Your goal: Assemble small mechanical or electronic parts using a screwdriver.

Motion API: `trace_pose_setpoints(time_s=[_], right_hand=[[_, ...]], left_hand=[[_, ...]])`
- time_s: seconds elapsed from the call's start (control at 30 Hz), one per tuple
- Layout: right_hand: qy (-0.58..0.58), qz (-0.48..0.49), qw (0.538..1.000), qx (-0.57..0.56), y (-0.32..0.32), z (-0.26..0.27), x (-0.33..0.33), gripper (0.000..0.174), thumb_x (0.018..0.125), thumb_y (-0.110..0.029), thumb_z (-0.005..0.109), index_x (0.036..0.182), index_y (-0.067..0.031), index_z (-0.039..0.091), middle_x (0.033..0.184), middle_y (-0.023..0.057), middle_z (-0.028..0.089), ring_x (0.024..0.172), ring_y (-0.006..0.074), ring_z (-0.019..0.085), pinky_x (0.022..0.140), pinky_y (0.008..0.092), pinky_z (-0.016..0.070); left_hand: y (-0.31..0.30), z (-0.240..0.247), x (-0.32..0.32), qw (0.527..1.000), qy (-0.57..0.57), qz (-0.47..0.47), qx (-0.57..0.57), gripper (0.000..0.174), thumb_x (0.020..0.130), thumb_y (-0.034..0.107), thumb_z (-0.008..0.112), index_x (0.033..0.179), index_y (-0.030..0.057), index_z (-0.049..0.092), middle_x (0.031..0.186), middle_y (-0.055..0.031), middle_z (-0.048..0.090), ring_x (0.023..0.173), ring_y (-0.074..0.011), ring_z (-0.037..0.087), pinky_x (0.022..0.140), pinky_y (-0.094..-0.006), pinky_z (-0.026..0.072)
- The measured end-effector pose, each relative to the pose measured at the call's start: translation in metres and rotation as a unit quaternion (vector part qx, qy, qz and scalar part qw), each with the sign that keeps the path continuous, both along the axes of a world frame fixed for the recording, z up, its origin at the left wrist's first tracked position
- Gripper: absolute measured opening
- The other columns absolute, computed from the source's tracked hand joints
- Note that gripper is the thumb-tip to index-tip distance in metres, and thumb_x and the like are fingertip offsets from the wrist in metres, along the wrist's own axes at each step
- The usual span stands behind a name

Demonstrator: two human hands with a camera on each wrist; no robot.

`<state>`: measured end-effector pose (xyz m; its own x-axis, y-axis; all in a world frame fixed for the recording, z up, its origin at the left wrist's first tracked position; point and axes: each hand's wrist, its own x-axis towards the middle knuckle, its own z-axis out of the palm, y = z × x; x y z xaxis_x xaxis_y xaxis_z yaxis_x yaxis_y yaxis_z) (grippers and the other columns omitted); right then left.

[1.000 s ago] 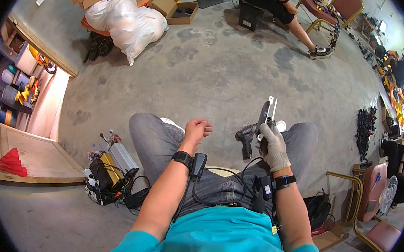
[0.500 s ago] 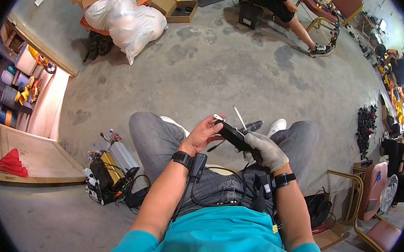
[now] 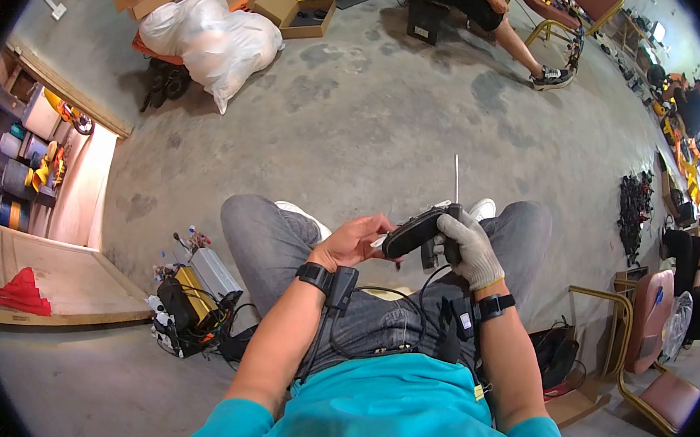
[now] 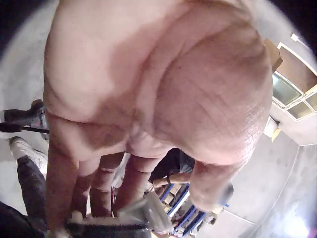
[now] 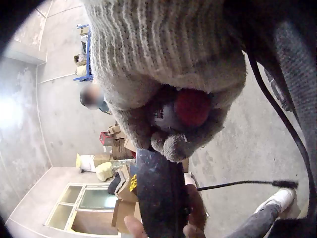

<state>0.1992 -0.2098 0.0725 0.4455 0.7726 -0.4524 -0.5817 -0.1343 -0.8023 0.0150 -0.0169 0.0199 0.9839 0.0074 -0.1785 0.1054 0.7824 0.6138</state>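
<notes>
My right hand (image 3: 470,250), in a knit glove, grips a screwdriver; its long metal shaft (image 3: 456,176) points away from me, and the handle's red end (image 5: 193,108) shows in the right wrist view. The same hand holds one end of a long black casing (image 3: 412,236). At the casing's other end, my bare left hand (image 3: 353,242) pinches it, with fingertips (image 5: 197,210) along its side in the right wrist view. A whitish piece (image 4: 146,213) sits at that end in the left wrist view. A thin black cable (image 5: 237,183) with a plug extends from near the casing.
A cordless drill (image 3: 428,255) stands on the floor between my legs, partly hidden. Left of me lie metal boxes and cables (image 3: 198,288); on the right stands a chair (image 3: 648,328). Ahead are a white bag (image 3: 215,44), an open carton (image 3: 305,19) and a seated person's leg (image 3: 519,50).
My left hand came in and took the casing's near end. My right hand lowered and turned the casing toward it, then tilted the screwdriver shaft upright in the head view.
</notes>
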Motion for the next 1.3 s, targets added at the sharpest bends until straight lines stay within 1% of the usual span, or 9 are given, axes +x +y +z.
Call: trace_pose_setpoints(time_s=[0.07,0.23,0.37,0.6,0.7,0.8,1.1,1.2,1.3], right_hand=[[0.002,0.009,0.999,0.044,0.002,0.002,-0.002,0.032,0.093,-0.020,0.068,0.120,-0.0032,0.063,0.095,0.0005,0.064,0.080,0.0091,0.056,0.071,0.0247,0.0466],[-0.010,0.057,0.997,0.052,0.002,0.004,-0.002,0.031,0.092,-0.018,0.068,0.119,-0.0025,0.063,0.099,0.0007,0.064,0.086,0.0104,0.057,0.077,0.0264,0.0468],[-0.011,0.052,0.997,0.055,0.002,0.006,-0.002,0.031,0.092,-0.018,0.068,0.118,-0.0018,0.064,0.100,0.0012,0.064,0.087,0.0110,0.057,0.079,0.0271,0.0465],[-0.012,0.074,0.996,0.048,0.002,0.006,-0.003,0.031,0.093,-0.018,0.067,0.119,-0.0020,0.064,0.100,0.0023,0.066,0.087,0.0115,0.058,0.078,0.0270,0.0475],[-0.012,-0.003,1.000,0.009,0.004,0.003,-0.004,0.028,0.094,-0.018,0.066,0.116,-0.0020,0.064,0.096,0.0030,0.065,0.080,0.0114,0.058,0.070,0.0262,0.0483],[0.025,-0.070,0.997,-0.033,0.005,-0.002,-0.004,0.021,0.094,-0.018,0.063,0.105,-0.0007,0.064,0.084,0.0034,0.060,0.065,0.0111,0.056,0.054,0.0247,0.0450],[-0.210,0.124,0.959,-0.144,-0.002,0.004,-0.002,0.034,0.085,-0.018,0.061,0.111,0.0039,0.063,0.080,0.0050,0.061,0.065,0.0141,0.060,0.060,0.0283,0.0492],[-0.378,0.006,0.907,-0.183,-0.005,-0.004,-0.008,0.041,0.084,-0.019,0.065,0.117,0.0042,0.061,0.085,0.0081,0.064,0.069,0.0146,0.063,0.065,0.0284,0.0520],[-0.282,-0.007,0.936,-0.209,-0.003,0.018,-0.008,0.049,0.083,-0.005,0.067,0.129,0.0051,0.052,0.090,0.0066,0.061,0.064,0.0114,0.058,0.057,0.0244,0.0485]], left_hand=[[0.000,0.005,0.001,0.998,-0.025,-0.030,-0.059,0.038,0.105,0.032,0.054,0.123,-0.0011,0.057,0.117,-0.0147,0.066,0.109,-0.0267,0.067,0.098,-0.0473,0.0551],[-0.016,0.006,0.005,0.989,0.009,-0.106,0.099,0.056,0.106,0.038,0.048,0.140,-0.0065,0.049,0.130,-0.0237,0.063,0.119,-0.0332,0.064,0.100,-0.0423,0.0533],[-0.017,0.012,0.006,0.992,-0.020,-0.122,-0.009,0.054,0.106,0.035,0.049,0.138,-0.0087,0.049,0.129,-0.0272,0.062,0.123,-0.0371,0.061,0.102,-0.0440,0.0518],[-0.021,0.006,0.005,0.992,-0.023,-0.127,0.010,0.055,0.104,0.036,0.054,0.135,-0.0098,0.051,0.128,-0.0268,0.063,0.119,-0.0350,0.064,0.101,-0.0438,0.0522],[-0.013,0.000,0.004,0.993,-0.039,-0.104,0.044,0.053,0.103,0.036,0.056,0.134,-0.0078,0.053,0.127,-0.0238,0.064,0.114,-0.0309,0.066,0.100,-0.0425,0.0534],[-0.003,-0.006,0.001,0.999,0.002,0.020,0.046,0.043,0.101,0.033,0.061,0.126,-0.0026,0.058,0.121,-0.0168,0.066,0.108,-0.0265,0.068,0.095,-0.0419,0.0564],[0.012,-0.004,-0.004,0.981,0.044,0.189,0.002,0.038,0.097,0.033,0.068,0.115,0.0008,0.062,0.112,-0.0108,0.069,0.104,-0.0222,0.068,0.090,-0.0387,0.0585],[0.016,-0.013,-0.005,0.975,0.064,0.215,0.001,0.038,0.096,0.032,0.070,0.115,0.0007,0.063,0.112,-0.0119,0.069,0.103,-0.0235,0.069,0.091,-0.0390,0.0586],[0.019,-0.021,-0.004,0.970,0.065,0.233,-0.001,0.038,0.095,0.032,0.071,0.114,0.0002,0.064,0.112,-0.0128,0.069,0.103,-0.0245,0.069,0.092,-0.0394,0.0584]])
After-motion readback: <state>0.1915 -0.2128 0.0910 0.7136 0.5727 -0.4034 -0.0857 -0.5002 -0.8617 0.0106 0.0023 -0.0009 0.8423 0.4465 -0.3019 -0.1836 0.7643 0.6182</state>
